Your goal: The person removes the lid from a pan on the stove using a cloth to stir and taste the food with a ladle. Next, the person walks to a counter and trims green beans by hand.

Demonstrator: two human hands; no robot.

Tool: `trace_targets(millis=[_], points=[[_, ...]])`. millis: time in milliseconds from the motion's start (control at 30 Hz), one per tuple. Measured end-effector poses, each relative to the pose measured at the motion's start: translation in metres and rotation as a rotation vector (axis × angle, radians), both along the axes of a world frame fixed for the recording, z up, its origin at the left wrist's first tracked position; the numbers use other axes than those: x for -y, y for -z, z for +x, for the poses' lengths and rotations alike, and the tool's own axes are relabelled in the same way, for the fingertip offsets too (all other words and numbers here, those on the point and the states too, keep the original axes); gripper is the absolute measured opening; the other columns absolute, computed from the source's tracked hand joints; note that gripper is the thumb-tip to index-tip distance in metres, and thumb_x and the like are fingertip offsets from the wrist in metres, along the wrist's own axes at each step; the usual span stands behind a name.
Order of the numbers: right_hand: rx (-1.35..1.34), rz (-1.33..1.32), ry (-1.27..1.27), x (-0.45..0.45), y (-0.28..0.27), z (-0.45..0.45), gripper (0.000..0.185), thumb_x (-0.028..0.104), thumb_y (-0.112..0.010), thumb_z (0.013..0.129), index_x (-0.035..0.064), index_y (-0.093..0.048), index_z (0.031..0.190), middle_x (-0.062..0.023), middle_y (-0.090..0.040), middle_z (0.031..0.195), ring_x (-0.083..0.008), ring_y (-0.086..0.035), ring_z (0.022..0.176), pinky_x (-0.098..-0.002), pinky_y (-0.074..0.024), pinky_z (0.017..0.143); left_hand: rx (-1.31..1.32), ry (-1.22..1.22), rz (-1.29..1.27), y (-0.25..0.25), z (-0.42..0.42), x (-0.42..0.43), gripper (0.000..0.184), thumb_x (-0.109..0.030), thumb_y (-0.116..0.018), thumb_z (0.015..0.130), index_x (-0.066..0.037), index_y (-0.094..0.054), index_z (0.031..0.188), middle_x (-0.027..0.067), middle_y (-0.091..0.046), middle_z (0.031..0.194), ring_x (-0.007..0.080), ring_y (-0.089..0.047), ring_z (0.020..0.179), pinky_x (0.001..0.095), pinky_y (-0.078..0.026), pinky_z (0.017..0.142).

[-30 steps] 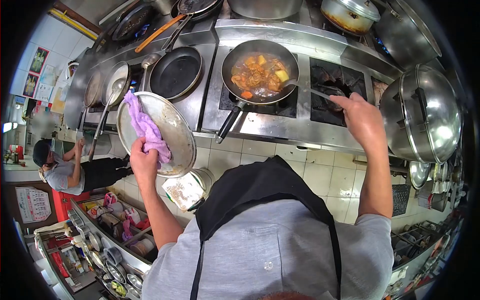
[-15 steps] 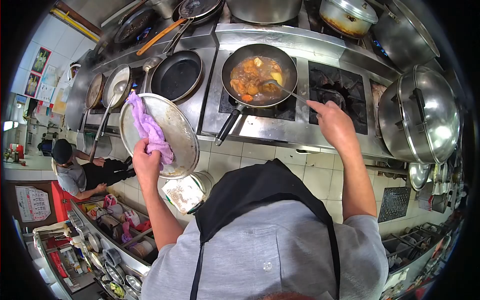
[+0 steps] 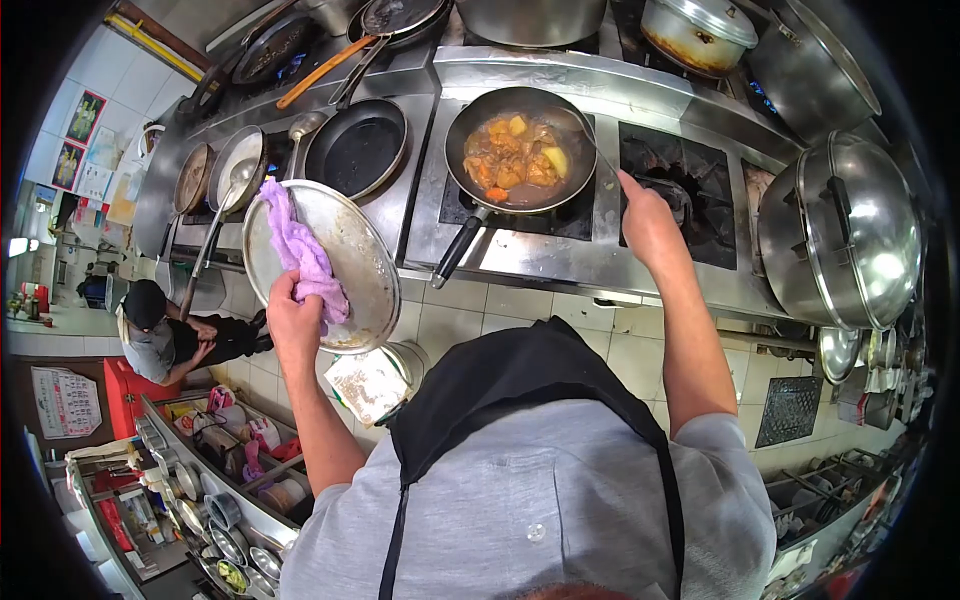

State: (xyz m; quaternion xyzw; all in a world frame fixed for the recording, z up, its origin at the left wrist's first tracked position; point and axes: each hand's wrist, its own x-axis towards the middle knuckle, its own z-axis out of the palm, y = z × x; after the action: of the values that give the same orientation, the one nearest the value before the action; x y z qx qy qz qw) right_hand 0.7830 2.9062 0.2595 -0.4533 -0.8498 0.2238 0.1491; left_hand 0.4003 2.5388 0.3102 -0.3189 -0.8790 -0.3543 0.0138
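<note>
The person's right hand [image 3: 652, 228] is closed around the long thin handle of a metal ladle [image 3: 606, 160], just off the right edge of a round black frying pan [image 3: 520, 98]. The pan sits on a burner in front of the person, ahead of that hand and to its left; the ladle slants across the rim, its bowl end dim against the far right wall. Over to the left, the left hand [image 3: 296, 308] is clamped on a crumpled purple cloth [image 3: 300, 245] lying across a round, dull metal lid [image 3: 345, 255], which is tilted before the stove and partly covers a white-topped container [image 3: 370, 385] below. The pan's black handle points back between the two hands.

A bare black-grated burner [image 3: 700, 165] lies right of the pan, a second dark frying pan [image 3: 352, 148] left of it. A capped co-worker [image 3: 150, 335] is well apart, far left.

In the pan, a chunky orange-brown stew [image 3: 510, 160] glistens, with yellow pieces and one bright orange bit near the front.
</note>
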Motion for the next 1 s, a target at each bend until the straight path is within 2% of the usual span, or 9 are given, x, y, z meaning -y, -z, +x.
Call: trace_targets(millis=[67,167,267,433,533,633,700,833,1000], points=[[0.034,-0.025,0.009,-0.019,0.015,-0.008,0.060,-0.001,-0.054,0.092,0.0093,-0.057,0.152,-0.0307,-0.069,0.111,-0.0487,-0.069,0.105,-0.0550,-0.0549,0.095,-0.077,0.019,0.027,0.005,-0.003,0.000,0.038,-0.006,-0.062,0.083,0.005,-0.070,0.118,0.0086,-0.070,0.089,0.0151,-0.062,0.073,0.0308,-0.052,0.069],[0.121,0.038,-0.002,-0.006,-0.011,-0.032,0.060,0.001,-0.052,0.095,0.0166,-0.058,0.152,-0.0245,-0.068,0.116,-0.0439,-0.070,0.107,-0.0524,-0.0564,0.093,0.076,-0.023,-0.053,0.000,-0.003,0.001,0.046,-0.007,-0.064,0.081,0.007,-0.069,0.125,0.0186,-0.075,0.101,0.0241,-0.072,0.086,0.0359,-0.057,0.079],[0.112,0.071,-0.082,-0.008,0.006,-0.052,0.060,0.002,-0.049,0.097,0.0238,-0.058,0.153,-0.0193,-0.066,0.117,-0.0402,-0.071,0.107,-0.0499,-0.0576,0.091,0.108,-0.057,-0.083,-0.011,0.007,-0.004,0.045,-0.007,-0.064,0.082,0.007,-0.069,0.124,0.0186,-0.075,0.101,0.0243,-0.072,0.084,0.0365,-0.057,0.078],[0.157,0.185,-0.241,0.005,-0.007,-0.028,0.061,-0.003,-0.053,0.093,0.0248,-0.066,0.146,-0.0150,-0.060,0.103,-0.0351,-0.069,0.096,-0.0484,-0.0569,0.082,0.091,-0.040,-0.036,0.000,0.003,0.003,0.044,-0.007,-0.064,0.082,0.007,-0.069,0.124,0.0197,-0.075,0.102,0.0255,-0.072,0.084,0.0369,-0.058,0.079],[0.157,0.269,-0.181,0.022,-0.039,-0.012,0.060,-0.002,-0.056,0.092,0.0224,-0.066,0.146,-0.0147,-0.059,0.100,-0.0343,-0.068,0.095,-0.0478,-0.0571,0.081,0.071,-0.049,-0.053,0.003,0.003,0.006,0.044,-0.007,-0.064,0.082,0.007,-0.069,0.124,0.0197,-0.075,0.104,0.0260,-0.072,0.085,0.0370,-0.058,0.080],[0.011,0.111,-0.208,0.042,-0.046,-0.005,0.055,-0.001,-0.053,0.096,0.0182,-0.065,0.146,-0.0187,-0.062,0.098,-0.0395,-0.068,0.094,-0.0499,-0.0566,0.082,0.047,-0.040,-0.056,0.010,-0.001,0.007,0.044,-0.008,-0.064,0.083,0.007,-0.069,0.124,0.0192,-0.075,0.104,0.0264,-0.072,0.086,0.0371,-0.057,0.081],[-0.084,-0.008,-0.264,0.050,-0.037,0.001,0.053,-0.001,-0.051,0.097,0.0140,-0.064,0.146,-0.0240,-0.067,0.102,-0.0456,-0.069,0.096,-0.0529,-0.0561,0.089,0.048,-0.036,-0.054,0.011,-0.002,0.004,0.044,-0.008,-0.064,0.083,0.007,-0.069,0.124,0.0191,-0.075,0.104,0.0267,-0.072,0.087,0.0373,-0.057,0.081],[-0.056,-0.081,-0.248,0.064,-0.016,0.007,0.055,-0.004,-0.050,0.094,0.0077,-0.062,0.147,-0.0289,-0.071,0.109,-0.0473,-0.070,0.102,-0.0528,-0.0556,0.093,0.046,-0.018,-0.065,0.003,-0.001,-0.010,0.044,-0.009,-0.065,0.082,0.005,-0.070,0.123,0.0199,-0.075,0.106,0.0270,-0.072,0.088,0.0376,-0.057,0.081],[0.018,-0.067,-0.106,0.072,-0.038,0.023,0.057,-0.004,-0.050,0.094,0.0119,-0.062,0.148,-0.0265,-0.069,0.107,-0.0468,-0.069,0.100,-0.0537,-0.0554,0.092,0.020,0.058,-0.073,-0.007,-0.003,-0.036,0.043,-0.009,-0.065,0.081,0.004,-0.071,0.123,0.0208,-0.074,0.109,0.0286,-0.072,0.092,0.0380,-0.057,0.085]])
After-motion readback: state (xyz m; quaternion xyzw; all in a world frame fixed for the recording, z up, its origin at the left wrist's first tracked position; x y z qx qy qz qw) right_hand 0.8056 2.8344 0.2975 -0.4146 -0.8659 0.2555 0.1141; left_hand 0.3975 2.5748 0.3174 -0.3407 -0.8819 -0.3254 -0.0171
